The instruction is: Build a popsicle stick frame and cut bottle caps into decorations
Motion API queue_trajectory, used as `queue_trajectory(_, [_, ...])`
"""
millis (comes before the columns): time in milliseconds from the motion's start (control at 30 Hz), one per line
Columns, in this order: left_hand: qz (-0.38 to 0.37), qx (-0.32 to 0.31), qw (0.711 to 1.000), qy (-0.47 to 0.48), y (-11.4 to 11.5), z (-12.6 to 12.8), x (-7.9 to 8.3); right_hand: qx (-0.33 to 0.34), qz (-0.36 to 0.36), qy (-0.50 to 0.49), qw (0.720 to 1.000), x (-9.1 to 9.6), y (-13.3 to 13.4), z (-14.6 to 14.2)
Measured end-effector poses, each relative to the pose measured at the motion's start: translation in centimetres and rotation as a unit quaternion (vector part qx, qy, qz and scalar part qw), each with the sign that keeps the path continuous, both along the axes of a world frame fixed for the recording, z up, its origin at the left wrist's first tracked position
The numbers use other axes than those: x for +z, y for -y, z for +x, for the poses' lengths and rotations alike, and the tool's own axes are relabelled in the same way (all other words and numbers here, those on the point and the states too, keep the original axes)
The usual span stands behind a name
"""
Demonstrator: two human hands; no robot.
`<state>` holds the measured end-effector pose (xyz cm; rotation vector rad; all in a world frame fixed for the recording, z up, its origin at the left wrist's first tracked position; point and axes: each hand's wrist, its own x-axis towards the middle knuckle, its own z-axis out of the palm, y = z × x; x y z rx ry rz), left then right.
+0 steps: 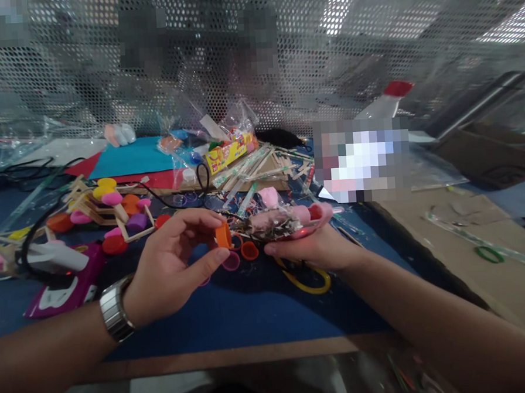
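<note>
I see my left hand (pixel 169 266) pinching an orange cap (pixel 223 235) above the blue desk (pixel 251 314), while at three o'clock my right hand (pixel 313 246) grips a clear packet (pixel 275 224).

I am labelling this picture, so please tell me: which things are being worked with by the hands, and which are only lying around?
In hand:
- left hand pinching an orange cap
- right hand holding a glittery pink bundle

Lying about:
- yellow scissors
- stick-and-cap frame
- bagged craft sticks
- white bottle with a red cap
- cardboard sheet
</note>
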<state>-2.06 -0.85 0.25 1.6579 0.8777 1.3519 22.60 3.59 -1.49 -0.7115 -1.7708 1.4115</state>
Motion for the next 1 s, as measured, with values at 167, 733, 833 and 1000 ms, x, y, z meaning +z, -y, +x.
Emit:
queue_trajectory(167, [-0.012,-0.003,1.0,-0.001,0.02,0.01,0.03,0.018,0.003,-0.004,1.0,-0.05,0.05,0.06])
queue_trajectory(733, [-0.013,-0.004,1.0,-0.007,0.1,-0.07,-0.03,-0.02,0.018,0.039,0.999,0.21,0.34,-0.1])
queue_trajectory(833, [-0.008,-0.003,1.0,-0.007,0.07,-0.02,-0.01,-0.014,0.022,0.027,0.999,0.18,0.34,-0.11])
queue_trajectory(1000, [-0.011,-0.004,1.0,0.0,0.08,0.04,0.02,-0.012,0.018,0.033,0.999,0.24,0.33,-0.09])
